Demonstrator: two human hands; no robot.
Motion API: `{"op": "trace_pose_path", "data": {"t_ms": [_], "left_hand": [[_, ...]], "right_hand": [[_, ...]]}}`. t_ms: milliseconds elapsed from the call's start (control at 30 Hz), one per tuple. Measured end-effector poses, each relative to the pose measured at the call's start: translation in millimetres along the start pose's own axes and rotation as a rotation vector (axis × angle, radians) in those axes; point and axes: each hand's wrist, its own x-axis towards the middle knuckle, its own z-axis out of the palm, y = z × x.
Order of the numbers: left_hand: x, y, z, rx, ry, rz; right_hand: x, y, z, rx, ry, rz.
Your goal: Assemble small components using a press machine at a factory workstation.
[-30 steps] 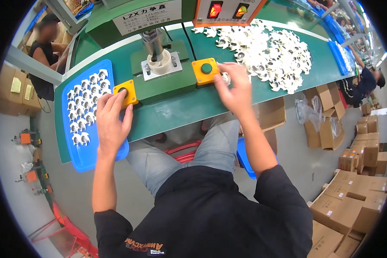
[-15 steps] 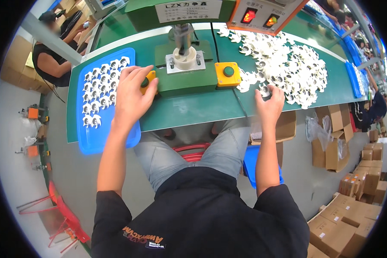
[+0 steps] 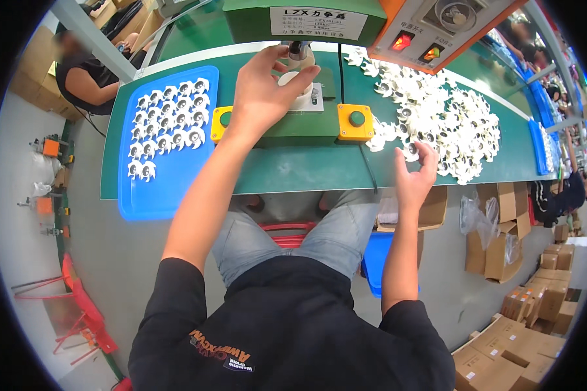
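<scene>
My left hand reaches over the green bench to the press fixture, its fingers curled around a white round part seated under the press ram. My right hand is at the near edge of a pile of white fan-shaped parts, thumb and fingers closing on one white part. Two yellow boxes with green buttons sit either side of the fixture, the left one beside my left wrist and the right one between my hands.
A blue tray at the left holds rows of white parts. The green press head and an orange control box stand at the back. Another person sits at far left. Cardboard boxes stand on the floor at right.
My left hand left the left yellow button and moved up to the part under the press. My right hand went from the right button to the pile and closed on a part.
</scene>
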Motion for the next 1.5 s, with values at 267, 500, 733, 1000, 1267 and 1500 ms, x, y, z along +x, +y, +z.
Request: {"op": "trace_pose_path", "data": {"t_ms": [267,500,733,1000,1267,1500], "left_hand": [[-0.6,-2.4,-15.8,0.251,-0.058,-0.038],[-48.3,-36.9,-103.7,0.641,0.043,0.13],[-118.6,-50.7,-200.6,0.936,-0.044,0.132],[-145.1,-75.6,-212.1,1.153,-0.141,0.119],[-154.7,-85.7,-227.1,1.184,-0.115,0.102],[-160.8,-70.1,-244.7,1.096,-0.125,-0.17]], "right_hand": [[41.6,-86.0,53.2,0.33,-0.125,-0.236],[68.1,-159.7,120.7,0.482,-0.319,-0.156],[66.5,-157.3,134.4,0.591,-0.297,-0.192],[61.3,-146.0,115.5,0.604,-0.354,-0.088],[44.8,-129.4,88.7,0.531,-0.298,-0.145],[31.3,-117.9,77.8,0.433,-0.308,-0.244]]}}
